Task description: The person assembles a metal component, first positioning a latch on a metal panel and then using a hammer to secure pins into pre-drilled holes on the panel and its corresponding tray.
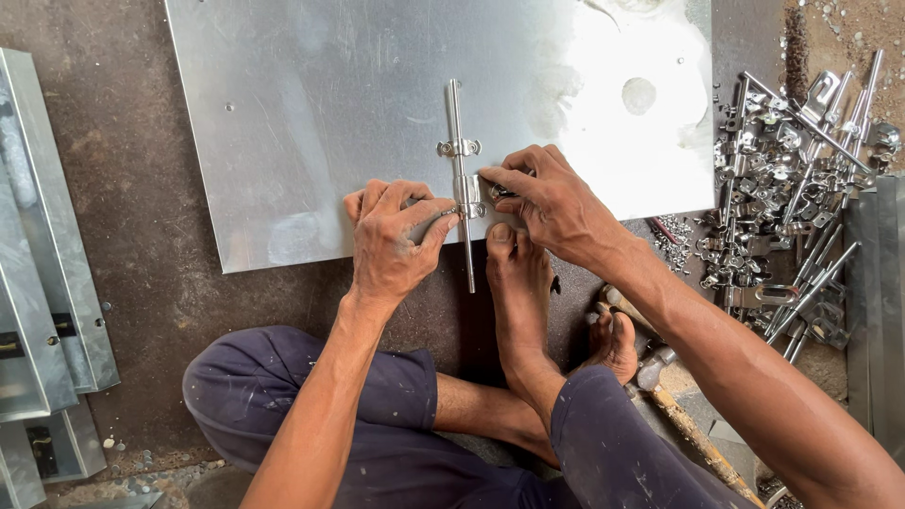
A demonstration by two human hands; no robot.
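A large shiny metal sheet (330,123) lies flat on the dark floor. A steel sliding bolt rod (458,141) runs across its near edge, held by two small brackets (459,148). My left hand (391,240) presses on the sheet's near edge, its thumb against the lower bracket (468,196). My right hand (547,203) pinches the same bracket from the right side, fingertips on a small fastener. My bare foot (518,283) rests just below the sheet, toes touching its edge.
A heap of steel bolts, latches and brackets (792,188) lies on the right. Folded metal boxes (47,254) are stacked on the left. A wooden-handled hammer (679,396) lies by my right leg. More metal strips (872,302) stand at the far right.
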